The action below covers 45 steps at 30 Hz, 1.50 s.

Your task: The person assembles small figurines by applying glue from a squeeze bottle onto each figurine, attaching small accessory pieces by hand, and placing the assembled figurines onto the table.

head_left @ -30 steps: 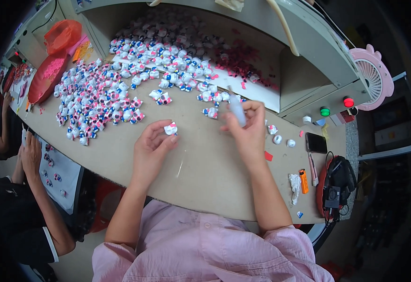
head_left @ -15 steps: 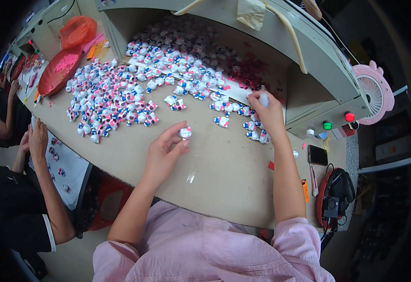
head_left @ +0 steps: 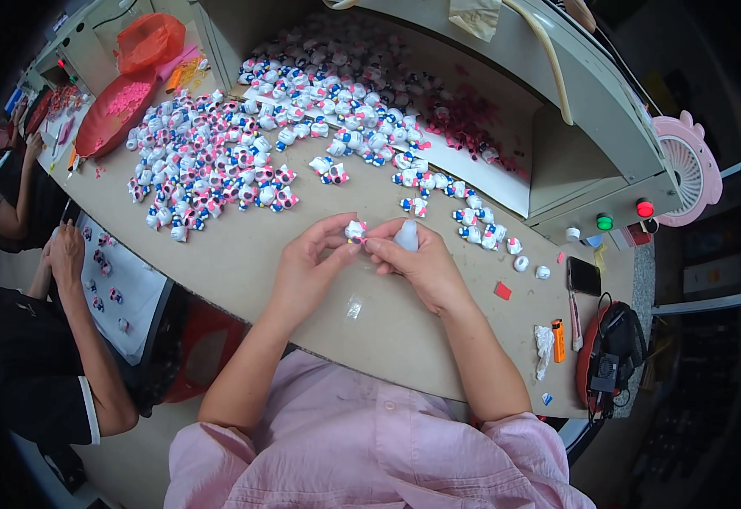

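In the middle of the table, my left hand [head_left: 304,267] pinches a small white-and-pink figurine [head_left: 355,229] between thumb and fingers. Close against it, my right hand [head_left: 428,273] has a small whitish bottle [head_left: 407,235] tucked in its grip. The thumb and forefinger of that hand meet at the figurine's side, with a speck of pink between them, too small to make out. Beyond my hands lie a pair of loose figurines [head_left: 330,170] and a large heap of figurines [head_left: 209,161] in white, blue and pink.
Small dark pink pieces [head_left: 464,127] lie inside the grey booth [head_left: 595,144]. At the right are a phone [head_left: 583,276], an orange lighter [head_left: 559,341], a black cable bundle [head_left: 616,339] and a pink fan [head_left: 688,170]. A red tray [head_left: 99,127] stands far left, near a co-worker's arm [head_left: 91,339].
My right hand has come back from the pink pieces in the booth, bottle still in it, and now meets my left hand at the figurine. The whole view has shifted slightly.
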Each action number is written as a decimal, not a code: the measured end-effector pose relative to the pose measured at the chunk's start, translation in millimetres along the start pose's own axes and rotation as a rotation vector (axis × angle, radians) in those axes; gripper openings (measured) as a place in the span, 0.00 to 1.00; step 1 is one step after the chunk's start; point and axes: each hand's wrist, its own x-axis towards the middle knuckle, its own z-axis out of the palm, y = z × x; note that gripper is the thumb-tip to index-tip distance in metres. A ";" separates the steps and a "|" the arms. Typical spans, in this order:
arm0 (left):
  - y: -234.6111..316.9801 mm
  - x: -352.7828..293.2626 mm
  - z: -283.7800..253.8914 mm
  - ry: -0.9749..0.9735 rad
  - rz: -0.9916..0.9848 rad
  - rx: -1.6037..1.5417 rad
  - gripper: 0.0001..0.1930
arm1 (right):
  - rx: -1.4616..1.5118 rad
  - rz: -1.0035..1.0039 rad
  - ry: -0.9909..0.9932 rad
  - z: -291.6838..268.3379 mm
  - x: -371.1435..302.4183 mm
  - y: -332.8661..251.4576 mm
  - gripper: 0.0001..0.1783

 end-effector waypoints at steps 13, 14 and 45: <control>-2.4 0.0 5.7 0.043 0.079 0.118 0.19 | -0.035 -0.116 0.113 9.2 -0.9 12.4 0.10; -2.8 -0.4 6.0 0.057 0.098 0.130 0.18 | -0.033 -0.114 0.113 9.8 -1.6 11.9 0.10; 30.1 33.4 -2.7 0.138 0.752 1.037 0.20 | -0.232 -0.273 0.451 -59.1 -7.2 -26.0 0.16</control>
